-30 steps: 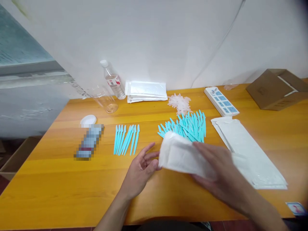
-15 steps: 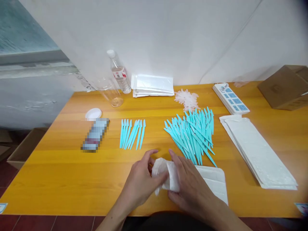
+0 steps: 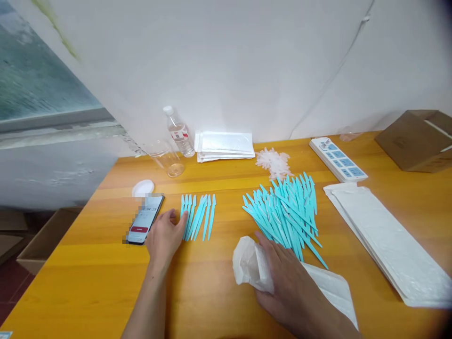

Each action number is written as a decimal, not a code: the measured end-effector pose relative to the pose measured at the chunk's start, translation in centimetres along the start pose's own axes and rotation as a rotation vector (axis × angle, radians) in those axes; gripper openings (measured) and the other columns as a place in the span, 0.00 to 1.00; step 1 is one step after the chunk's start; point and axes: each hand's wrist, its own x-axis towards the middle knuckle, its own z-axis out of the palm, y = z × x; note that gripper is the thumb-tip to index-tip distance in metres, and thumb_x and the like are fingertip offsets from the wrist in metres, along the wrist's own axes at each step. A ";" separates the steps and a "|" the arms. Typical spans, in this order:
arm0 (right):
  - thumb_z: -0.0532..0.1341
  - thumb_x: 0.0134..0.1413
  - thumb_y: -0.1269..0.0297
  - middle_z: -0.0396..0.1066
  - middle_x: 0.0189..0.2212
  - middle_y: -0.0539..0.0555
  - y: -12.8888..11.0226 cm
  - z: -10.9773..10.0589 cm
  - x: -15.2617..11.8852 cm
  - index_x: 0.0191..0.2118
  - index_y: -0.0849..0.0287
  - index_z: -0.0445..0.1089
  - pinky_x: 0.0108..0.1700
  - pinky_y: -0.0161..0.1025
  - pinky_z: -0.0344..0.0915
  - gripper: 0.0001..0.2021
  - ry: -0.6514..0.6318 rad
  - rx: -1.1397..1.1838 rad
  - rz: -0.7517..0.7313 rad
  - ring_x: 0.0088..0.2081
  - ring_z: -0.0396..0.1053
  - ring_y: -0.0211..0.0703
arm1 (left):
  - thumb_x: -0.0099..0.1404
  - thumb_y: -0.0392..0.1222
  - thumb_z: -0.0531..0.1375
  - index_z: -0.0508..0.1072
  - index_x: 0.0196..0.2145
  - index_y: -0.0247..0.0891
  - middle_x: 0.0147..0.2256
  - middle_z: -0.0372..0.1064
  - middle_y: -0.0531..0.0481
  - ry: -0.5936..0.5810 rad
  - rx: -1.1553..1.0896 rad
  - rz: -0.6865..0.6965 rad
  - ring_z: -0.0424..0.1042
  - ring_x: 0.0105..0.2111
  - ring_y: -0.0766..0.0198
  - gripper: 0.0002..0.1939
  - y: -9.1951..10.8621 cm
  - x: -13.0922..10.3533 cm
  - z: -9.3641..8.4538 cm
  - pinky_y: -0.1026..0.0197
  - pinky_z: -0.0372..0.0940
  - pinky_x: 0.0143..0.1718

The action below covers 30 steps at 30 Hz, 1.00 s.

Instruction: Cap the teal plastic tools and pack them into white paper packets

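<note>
My left hand (image 3: pixel 165 235) is beside the left end of a row of turquoise plastic knives (image 3: pixel 199 216), its fingers apart and fingertips at the leftmost knife. Held in my right hand (image 3: pixel 282 273) is a translucent white bag (image 3: pixel 249 263), its mouth gaping toward the left. Beyond my right hand lies a big heap of turquoise knives (image 3: pixel 286 212). A flat white bag (image 3: pixel 334 287) lies partly beneath my right forearm.
Left: a phone (image 3: pixel 146 219), a white lid (image 3: pixel 143 188), a clear jar (image 3: pixel 169 162) and a bottle (image 3: pixel 180 134). Back: white packets (image 3: pixel 226 145) and small pale pieces (image 3: pixel 273 163). Right: a power strip (image 3: pixel 339 160), long white bags (image 3: pixel 391 245) and a cardboard box (image 3: pixel 416 141).
My left hand has let go of the white bag and moved left to the knife row. My right hand still holds the bag. The camera view has shifted slightly.
</note>
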 end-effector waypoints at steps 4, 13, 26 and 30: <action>0.58 0.49 0.64 0.60 0.62 0.70 -0.3 -0.5 0.6 0.68 0.66 0.46 0.58 0.63 0.61 0.40 -0.044 0.019 0.020 0.62 0.60 0.64 | 0.58 0.65 0.55 0.78 0.40 0.45 0.42 0.78 0.41 -0.145 0.148 0.046 0.74 0.43 0.41 0.25 0.9 2.0 -0.5 0.52 0.62 0.36; 0.58 0.55 0.62 0.61 0.61 0.66 0.0 -2.4 0.9 0.69 0.60 0.43 0.61 0.55 0.60 0.38 -0.045 0.120 0.056 0.61 0.62 0.57 | 0.54 0.63 0.59 0.78 0.31 0.44 0.33 0.78 0.44 -0.285 0.243 0.220 0.75 0.36 0.48 0.21 1.9 4.8 -1.1 0.59 0.56 0.30; 0.61 0.51 0.67 0.62 0.62 0.64 0.7 -2.5 1.2 0.67 0.57 0.50 0.60 0.57 0.60 0.38 -0.085 0.098 0.015 0.62 0.62 0.58 | 0.52 0.58 0.65 0.76 0.25 0.35 0.19 0.69 0.53 -0.364 -0.377 0.098 0.64 0.20 0.65 0.20 -1.6 3.6 -0.1 0.64 0.55 0.23; 0.61 0.52 0.64 0.63 0.61 0.64 0.7 -2.6 1.2 0.67 0.57 0.49 0.60 0.56 0.60 0.37 -0.047 0.106 0.018 0.61 0.63 0.57 | 0.53 0.55 0.68 0.75 0.30 0.35 0.21 0.70 0.53 -0.273 -0.851 0.013 0.67 0.21 0.66 0.19 -0.8 -0.2 -1.5 0.65 0.61 0.25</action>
